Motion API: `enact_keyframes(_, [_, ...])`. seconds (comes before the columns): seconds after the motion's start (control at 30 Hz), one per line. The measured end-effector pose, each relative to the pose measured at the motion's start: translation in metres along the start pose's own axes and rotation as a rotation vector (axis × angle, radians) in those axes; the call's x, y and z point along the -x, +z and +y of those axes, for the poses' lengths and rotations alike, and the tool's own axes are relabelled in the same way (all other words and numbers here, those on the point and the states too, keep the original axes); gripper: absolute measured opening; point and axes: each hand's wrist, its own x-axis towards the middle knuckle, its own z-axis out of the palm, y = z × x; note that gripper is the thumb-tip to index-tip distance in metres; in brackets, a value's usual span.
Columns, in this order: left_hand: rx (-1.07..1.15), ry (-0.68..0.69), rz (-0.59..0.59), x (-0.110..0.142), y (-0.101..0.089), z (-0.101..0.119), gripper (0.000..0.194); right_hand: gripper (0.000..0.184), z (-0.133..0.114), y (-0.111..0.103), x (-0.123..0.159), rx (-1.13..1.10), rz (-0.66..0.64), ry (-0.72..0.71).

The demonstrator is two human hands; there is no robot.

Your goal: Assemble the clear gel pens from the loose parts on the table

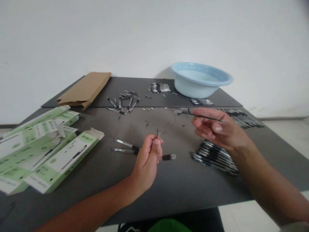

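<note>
My left hand [148, 158] is closed near the table's middle, pinching a small dark pen tip [157, 132] that pokes up above the thumb. Behind it lie two pens [124, 146] and a pen end with a grip [169, 157]. My right hand [214, 127] hovers to the right, fingers pinched on a thin black pen refill [205, 116] held level and pointing left. Just below that hand lies a stack of black pens [214, 156].
Green-and-white pen boxes [41, 151] pile up at the left. A brown paper bag [84, 89] lies far left. Loose pen parts [125, 100] scatter at the back, beside a light blue basin [200, 79]. More pens [241, 117] lie at the right edge.
</note>
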Motion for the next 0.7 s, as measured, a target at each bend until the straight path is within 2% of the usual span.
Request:
enact_keyframes(0.07, [-0.05,0.024,-0.018,0.004,-0.002,-0.001,0.033,0.04,0.003,0.0,0.001,0.013,0.04,-0.051])
enact_keyframes(0.2, [-0.108,0.047,-0.058,0.008,-0.005,-0.006,0.033,0.018,0.007,0.005,0.007,0.011,0.109,-0.091])
enact_keyframes(0.37, [-0.131,0.012,-0.059,0.006,-0.004,-0.008,0.03,0.027,0.002,0.02,0.023,-0.001,0.187,-0.156])
enact_keyframes(0.53, [-0.127,-0.03,-0.025,0.003,0.001,-0.006,0.03,0.021,-0.003,0.034,0.038,0.041,0.19,-0.24])
enact_keyframes(0.7, [-0.162,-0.032,-0.018,0.004,0.002,-0.004,0.032,0.019,-0.002,0.041,0.045,0.124,0.24,-0.263])
